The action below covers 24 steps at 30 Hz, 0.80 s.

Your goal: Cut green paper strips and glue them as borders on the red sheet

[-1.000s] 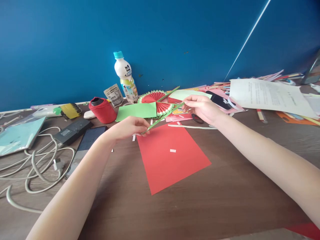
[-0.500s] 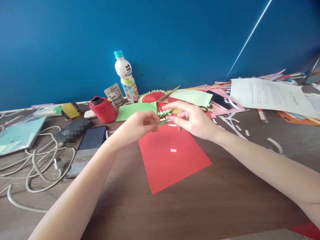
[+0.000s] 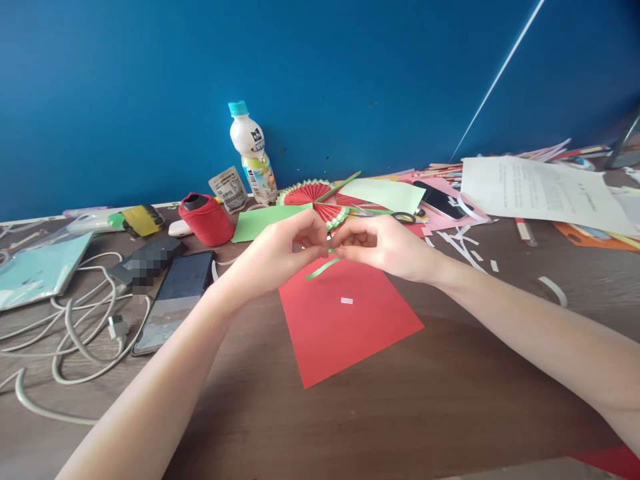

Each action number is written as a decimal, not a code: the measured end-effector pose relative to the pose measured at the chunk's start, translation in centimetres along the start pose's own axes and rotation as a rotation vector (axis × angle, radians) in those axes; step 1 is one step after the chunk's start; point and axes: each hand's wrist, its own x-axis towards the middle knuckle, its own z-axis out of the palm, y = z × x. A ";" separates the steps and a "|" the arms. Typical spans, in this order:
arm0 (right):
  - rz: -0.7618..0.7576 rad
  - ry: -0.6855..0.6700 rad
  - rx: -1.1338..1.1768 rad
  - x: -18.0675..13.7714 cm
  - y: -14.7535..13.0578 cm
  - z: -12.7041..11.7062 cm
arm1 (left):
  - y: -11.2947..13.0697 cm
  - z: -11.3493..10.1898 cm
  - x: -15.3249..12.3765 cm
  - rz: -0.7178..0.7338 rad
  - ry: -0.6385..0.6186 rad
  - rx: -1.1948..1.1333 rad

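Note:
Over the far part of a red paper sheet (image 3: 350, 340), my left hand (image 3: 300, 247) and my right hand (image 3: 377, 248) meet almost fingertip to fingertip. Both pinch a thin green paper strip (image 3: 323, 269), whose loose end hangs toward the left above the red sheet. The fingers hide much of the strip. A small white paper piece (image 3: 347, 301) lies on the red sheet. Just behind the hands is a folded red fan (image 3: 311, 193) with a green and white edge, beside a green paper sheet (image 3: 265, 221).
A drink bottle (image 3: 254, 153) stands against the blue wall. To the left are a red roll (image 3: 206, 220), a phone (image 3: 175, 300), a power bank (image 3: 147, 260) and looped white cables (image 3: 65, 347). White paper scraps (image 3: 467, 247) and a printed sheet (image 3: 540, 193) lie to the right.
My hands have come closer together, and my right fingers have closed in toward the left ones. A loose end of the green strip now hangs below them.

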 end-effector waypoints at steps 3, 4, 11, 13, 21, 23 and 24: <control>0.013 -0.045 0.020 0.1 0.1 -0.2 | 0.3 0.1 -0.1 0.027 0.017 0.030; 0.014 -0.054 0.024 0.1 0.2 -0.3 | 0.4 0.1 -0.1 0.037 0.018 0.044; 0.007 0.001 0.030 -0.1 -0.1 -0.3 | 0.5 0.1 0.0 0.116 0.052 0.244; -0.001 0.000 0.025 -0.2 -0.3 -0.2 | 0.5 0.2 0.0 0.116 0.055 0.257; -0.034 0.012 -0.073 -0.4 -1.1 0.1 | 0.5 0.3 -0.2 0.082 0.052 0.241; -0.028 0.012 -0.087 -0.5 -1.1 0.1 | 0.5 0.2 -0.2 0.073 0.048 0.229; -0.026 0.013 -0.091 -0.5 -1.1 0.1 | 0.4 0.2 -0.2 0.070 0.047 0.220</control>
